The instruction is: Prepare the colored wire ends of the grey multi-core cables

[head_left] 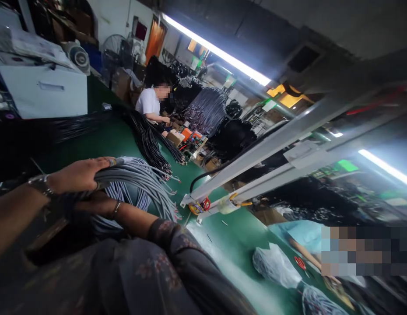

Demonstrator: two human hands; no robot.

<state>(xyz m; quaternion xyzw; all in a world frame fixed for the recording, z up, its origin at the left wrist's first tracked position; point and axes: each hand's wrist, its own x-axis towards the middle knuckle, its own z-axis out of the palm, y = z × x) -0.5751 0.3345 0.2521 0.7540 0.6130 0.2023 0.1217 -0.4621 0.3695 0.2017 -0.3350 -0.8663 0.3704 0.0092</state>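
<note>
A thick bundle of grey cables [138,177] curves over the near left part of the green table, its stripped ends showing small reddish wires. My left hand [80,175], with a metal watch or bracelet at the wrist, lies over the top of this bundle, fingers curled round it. Below it, my right hand [100,204] reaches across from the floral sleeve and presses against the bundle's underside; its fingertips are lost in shadow. More grey cables [142,199] hang in a loop behind my right wrist.
Black cable bundles [147,140] lie farther along the green table [203,236]. White posts [256,153] rise from the table, with tape rolls [197,208] at their foot. A plastic bag [275,264] and red scissors [300,262] lie to the right. Two co-workers sit nearby.
</note>
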